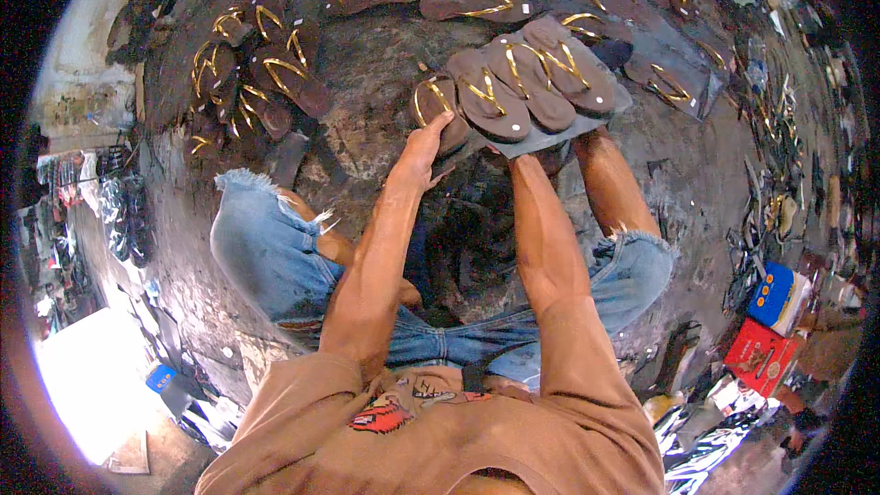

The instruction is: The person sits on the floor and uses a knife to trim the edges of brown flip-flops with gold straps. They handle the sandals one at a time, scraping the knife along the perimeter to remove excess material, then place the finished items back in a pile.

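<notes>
My left hand [427, 145] is closed on a brown flip-flop [429, 96] with a gold strap, its thumb on top of the sole near the heel. That flip-flop sits at the left edge of a flat grey board [610, 103]. Three more brown flip-flops with gold straps lie side by side on the board: a left one [502, 121], a middle one [548, 110] and a right one [596, 97]. My right hand [519, 163] reaches under the board's near edge and holds it from below; its fingers are hidden there.
A heap of gold-strapped flip-flops [266, 82] lies on the dark floor at the left. Several others, including one flip-flop [472, 5], form a row at the far side. Red box [761, 356] and blue box [773, 296] stand at the right among clutter. My bent knees flank my arms.
</notes>
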`<state>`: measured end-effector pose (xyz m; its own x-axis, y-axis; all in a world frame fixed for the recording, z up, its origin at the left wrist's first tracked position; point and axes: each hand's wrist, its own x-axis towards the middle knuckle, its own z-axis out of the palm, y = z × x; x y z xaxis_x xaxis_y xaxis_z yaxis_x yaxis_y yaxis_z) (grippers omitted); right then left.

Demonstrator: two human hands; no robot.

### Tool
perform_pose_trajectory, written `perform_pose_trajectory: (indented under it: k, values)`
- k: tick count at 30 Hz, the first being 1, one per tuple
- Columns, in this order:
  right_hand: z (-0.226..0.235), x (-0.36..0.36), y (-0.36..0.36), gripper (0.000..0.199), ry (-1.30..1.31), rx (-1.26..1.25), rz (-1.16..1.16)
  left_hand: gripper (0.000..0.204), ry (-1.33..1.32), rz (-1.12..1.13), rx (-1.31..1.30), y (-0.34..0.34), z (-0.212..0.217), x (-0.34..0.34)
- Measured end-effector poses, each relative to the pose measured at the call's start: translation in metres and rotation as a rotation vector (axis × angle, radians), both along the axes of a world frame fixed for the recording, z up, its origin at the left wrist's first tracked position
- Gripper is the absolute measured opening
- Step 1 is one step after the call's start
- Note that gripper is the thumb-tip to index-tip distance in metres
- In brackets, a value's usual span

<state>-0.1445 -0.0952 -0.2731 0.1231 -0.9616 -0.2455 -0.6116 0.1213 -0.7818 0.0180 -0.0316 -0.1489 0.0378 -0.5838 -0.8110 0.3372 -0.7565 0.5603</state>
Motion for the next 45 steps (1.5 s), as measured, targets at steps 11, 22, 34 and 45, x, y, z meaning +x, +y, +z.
perform_pose_trajectory:
  k: [11,22,34,45]
  values:
    - [0.106,0.024,0.023,0.060,-0.609,0.413,-0.030,0.044,-0.170,-0.123,-0.292,0.105,0.217,0.041]
    - [0.353,0.007,0.179,0.036,-0.603,-0.238,-0.149,0.047,-0.224,-0.050,-0.715,0.143,0.219,0.035]
    - [0.312,-0.042,0.360,0.031,-0.207,0.167,0.155,0.050,-0.067,-0.070,-0.466,0.176,0.261,0.084]
    - [0.296,-0.013,0.278,0.031,-0.139,0.037,0.246,0.042,-0.240,-0.324,-0.459,0.174,0.262,0.078]
